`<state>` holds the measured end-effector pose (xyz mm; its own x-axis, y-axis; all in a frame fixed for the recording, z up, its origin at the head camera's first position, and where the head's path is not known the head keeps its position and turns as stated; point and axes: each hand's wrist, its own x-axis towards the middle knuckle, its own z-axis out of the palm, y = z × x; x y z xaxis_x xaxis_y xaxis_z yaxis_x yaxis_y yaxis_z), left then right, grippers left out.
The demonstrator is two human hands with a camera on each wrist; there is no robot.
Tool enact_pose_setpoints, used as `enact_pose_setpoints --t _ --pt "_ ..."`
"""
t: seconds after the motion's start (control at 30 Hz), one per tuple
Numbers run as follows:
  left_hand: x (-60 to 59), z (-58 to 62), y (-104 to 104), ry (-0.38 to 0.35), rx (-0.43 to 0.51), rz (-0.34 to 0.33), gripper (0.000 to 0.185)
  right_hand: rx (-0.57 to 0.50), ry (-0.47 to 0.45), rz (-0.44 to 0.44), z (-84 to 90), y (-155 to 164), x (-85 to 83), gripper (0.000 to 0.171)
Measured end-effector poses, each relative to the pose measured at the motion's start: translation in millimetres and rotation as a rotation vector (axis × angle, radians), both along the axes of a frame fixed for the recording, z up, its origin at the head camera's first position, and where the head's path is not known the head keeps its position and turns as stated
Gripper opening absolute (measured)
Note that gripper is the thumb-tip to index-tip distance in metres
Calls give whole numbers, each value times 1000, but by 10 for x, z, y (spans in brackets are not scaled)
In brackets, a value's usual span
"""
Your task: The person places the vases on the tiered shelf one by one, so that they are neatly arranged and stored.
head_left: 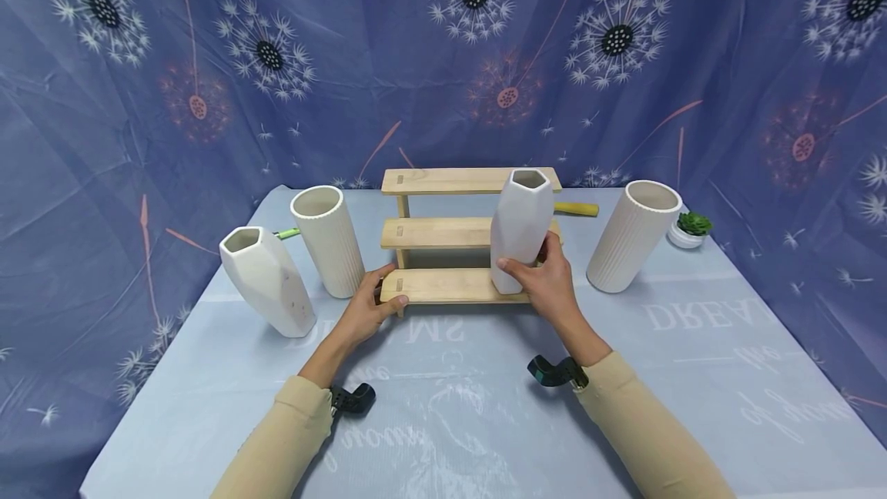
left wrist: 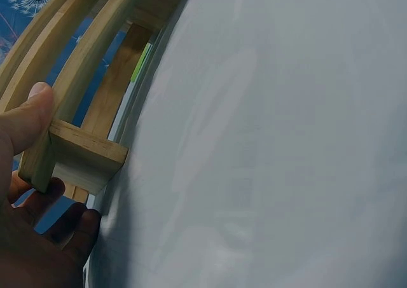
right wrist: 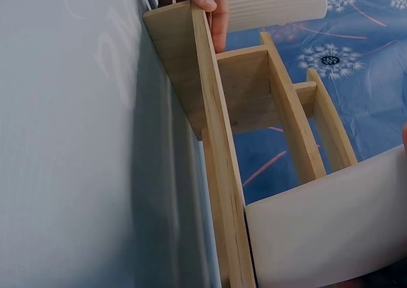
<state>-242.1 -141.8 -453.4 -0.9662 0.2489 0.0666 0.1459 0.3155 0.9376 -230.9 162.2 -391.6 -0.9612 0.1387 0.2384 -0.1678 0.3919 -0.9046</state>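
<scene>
At the left of the head view, I saw a white faceted vase [head_left: 272, 287] standing on a pale blue table covering [head_left: 443, 437], with part of a bright green object [head_left: 287, 233] showing behind it and a ribbed white vase [head_left: 331, 245] just to the right. Left of centre, the person's left hand [head_left: 366, 306] gripped the near left corner of a three-tier wooden stand [head_left: 440, 285], thumb over the lowest board and fingers below; my left wrist camera caught that hold at the left edge of its frame. Right of centre, the right hand [head_left: 552, 287] gripped a second faceted vase [head_left: 521, 214], its thumb across the lower front. That vase was upright, mouth up, its base at the right part of the lowest board; I could not tell whether its full weight rested there. In my right wrist view it filled the lower right corner. Farther right in the head view, a yellow object [head_left: 578, 209] jutted out behind the stand, a second ribbed vase [head_left: 634, 237] stood well apart from the hand, and a small potted plant [head_left: 690, 229] sat near the table's right edge. A blue dandelion-print curtain [head_left: 388, 60] hung across the top.
</scene>
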Motion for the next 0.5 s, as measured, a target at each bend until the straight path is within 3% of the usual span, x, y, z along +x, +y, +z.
enact_pose_setpoints --t 0.5 --pt "0 -8 7 -22 19 -7 71 -5 -10 -9 -15 15 -12 91"
